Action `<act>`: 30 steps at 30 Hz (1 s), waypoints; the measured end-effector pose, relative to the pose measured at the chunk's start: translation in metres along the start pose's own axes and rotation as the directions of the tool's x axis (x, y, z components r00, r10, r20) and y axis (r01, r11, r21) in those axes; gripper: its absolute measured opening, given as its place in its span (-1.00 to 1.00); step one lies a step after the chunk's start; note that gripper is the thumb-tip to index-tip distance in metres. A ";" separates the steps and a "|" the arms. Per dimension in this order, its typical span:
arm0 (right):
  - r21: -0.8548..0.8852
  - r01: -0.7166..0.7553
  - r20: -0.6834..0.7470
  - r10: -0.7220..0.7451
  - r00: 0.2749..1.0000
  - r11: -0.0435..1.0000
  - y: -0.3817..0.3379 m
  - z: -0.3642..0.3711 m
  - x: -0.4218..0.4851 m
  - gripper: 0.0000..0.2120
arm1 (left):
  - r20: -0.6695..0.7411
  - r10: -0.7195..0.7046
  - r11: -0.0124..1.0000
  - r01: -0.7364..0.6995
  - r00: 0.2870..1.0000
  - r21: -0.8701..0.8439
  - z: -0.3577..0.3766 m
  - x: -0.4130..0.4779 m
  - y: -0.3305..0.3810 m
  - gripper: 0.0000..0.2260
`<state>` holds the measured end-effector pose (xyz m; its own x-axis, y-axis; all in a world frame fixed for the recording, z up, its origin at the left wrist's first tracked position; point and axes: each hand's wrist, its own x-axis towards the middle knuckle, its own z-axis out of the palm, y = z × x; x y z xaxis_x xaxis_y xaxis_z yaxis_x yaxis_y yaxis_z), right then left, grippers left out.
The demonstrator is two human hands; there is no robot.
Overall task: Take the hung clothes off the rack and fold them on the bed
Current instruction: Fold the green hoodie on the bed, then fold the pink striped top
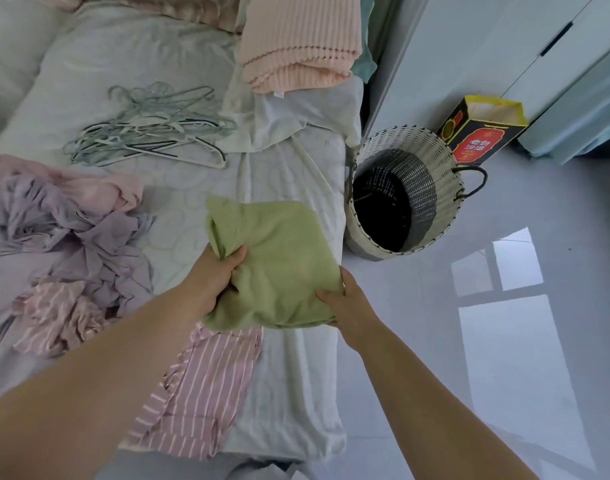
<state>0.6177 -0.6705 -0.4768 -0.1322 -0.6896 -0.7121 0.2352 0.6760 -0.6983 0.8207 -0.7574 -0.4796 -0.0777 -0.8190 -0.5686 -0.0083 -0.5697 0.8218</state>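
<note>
Head view: your left hand (213, 278) clamps the green garment (279, 265) at its left edge, thumb on top. Your right hand (345, 303) pinches its near-right corner. The garment's folded, at the right edge of the bed (296, 168), overlapping a pink striped piece (206, 382). Hangers (147, 129) piled mid-bed, purple heap (64, 237) to the left, pink knit (296, 39) folded at the far end. Woven basket (431, 157) on the floor just beside the bed.

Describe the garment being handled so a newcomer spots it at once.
On the bed, near its right edge by the woven basket, the left hand and right hand hold a folded green garment. It alone is green, beside striped pink cloth and lilac cloth.
</note>
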 end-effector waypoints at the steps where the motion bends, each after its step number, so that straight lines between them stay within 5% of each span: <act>1: -0.031 0.046 -0.025 -0.047 0.999 0.998 -0.003 0.006 0.021 -0.46 | -0.022 0.035 0.999 -0.035 0.999 0.018 -0.002 0.020 0.001 -0.57; 8: -0.177 0.331 -0.059 -0.346 0.936 0.927 0.015 0.036 0.155 -0.40 | -0.068 0.109 0.990 -0.102 0.992 0.095 -0.024 0.164 -0.030 -0.51; 11: -0.363 0.291 -0.041 -0.327 0.944 0.885 0.042 0.041 0.205 -0.39 | -0.084 0.161 0.929 -0.122 0.983 0.350 -0.029 0.210 -0.064 -0.34; 14: -0.743 0.160 -0.067 -0.311 0.948 0.650 0.064 0.052 0.229 -0.41 | -0.210 0.219 0.645 0.020 0.953 0.764 -0.020 0.222 -0.097 -0.12; 17: -0.944 0.213 0.093 -0.417 0.904 0.251 0.080 0.057 0.238 -0.40 | 0.060 0.302 0.255 -0.141 0.951 0.957 -0.010 0.214 -0.122 -0.28; 20: -0.980 0.189 0.157 -0.333 0.930 0.063 0.090 0.047 0.250 -0.34 | 0.153 0.133 0.095 -0.166 0.979 0.982 -0.017 0.220 -0.134 -0.25; 25: -0.991 0.134 0.133 -0.195 0.972 -0.006 0.083 0.049 0.256 -0.28 | 0.135 0.032 0.048 -0.136 0.990 0.990 -0.019 0.232 -0.125 -0.04; 30: -0.978 0.206 0.203 -0.064 0.977 0.040 0.068 0.047 0.196 -0.26 | 0.106 0.028 0.043 -0.107 0.994 0.993 -0.047 0.179 -0.104 -0.16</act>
<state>0.6534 -0.7721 -0.6607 0.0516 -0.7696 -0.6364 -0.9592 0.1392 -0.2461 0.8545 -0.8475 -0.6684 -0.1833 -0.8228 -0.5380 -0.9823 0.1317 0.1333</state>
